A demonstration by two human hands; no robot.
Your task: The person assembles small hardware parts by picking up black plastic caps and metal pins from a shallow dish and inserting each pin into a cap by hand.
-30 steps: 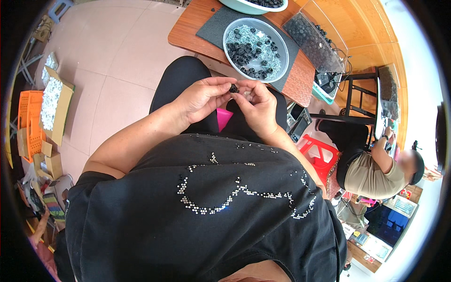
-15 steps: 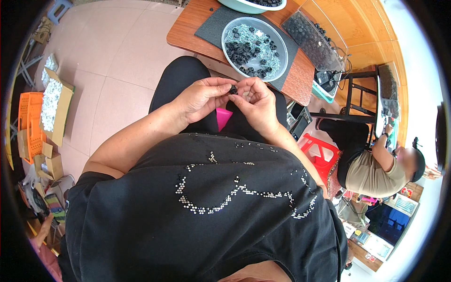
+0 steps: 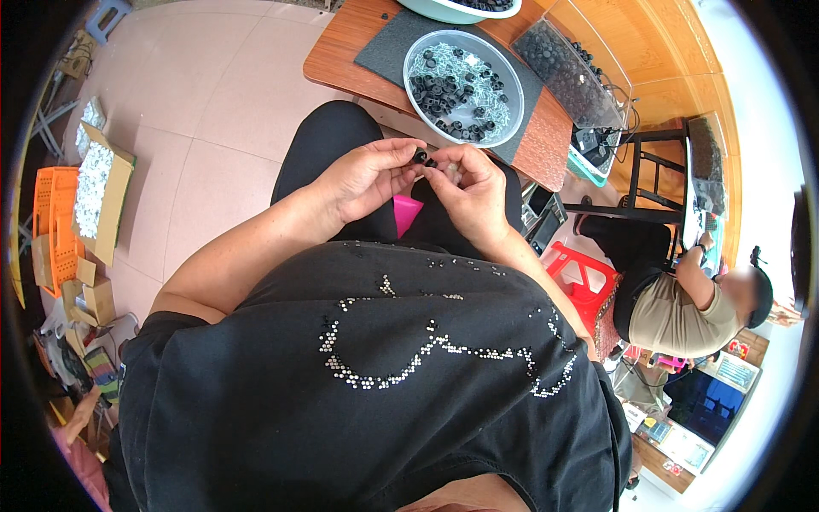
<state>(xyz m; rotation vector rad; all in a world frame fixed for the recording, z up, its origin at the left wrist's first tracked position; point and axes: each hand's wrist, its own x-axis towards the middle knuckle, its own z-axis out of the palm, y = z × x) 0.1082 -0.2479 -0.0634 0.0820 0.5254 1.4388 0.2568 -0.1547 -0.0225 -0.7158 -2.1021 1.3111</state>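
Observation:
Above my lap, both hands meet fingertip to fingertip. My left hand [image 3: 368, 177] pinches a small round black plastic piece [image 3: 420, 156] between thumb and fingers. Against it, the thumb and forefinger of my right hand [image 3: 474, 186] grip a second small black piece [image 3: 431, 163]. Something pale [image 3: 456, 173] shows in the curl of the right fingers; its kind is unclear. Just beyond the hands, a translucent basin [image 3: 518, 98] on the table holds many black plastic pieces [image 3: 439, 94] and thin, shiny, screw-like parts [image 3: 465, 64].
The basin rests on a dark mat [image 3: 384, 58] on a brown wooden table [image 3: 333, 60]. A clear bin [image 3: 572, 77] of black pieces stands at right. A co-worker [image 3: 682, 311] sits beyond a red stool [image 3: 580, 282]. Far left are an orange crate [image 3: 55, 226] and a carton [image 3: 119, 205].
The black piece in my left fingertips has shifted slightly up and left. A second black piece now shows at the right fingertips, and my right hand has opened away a little.

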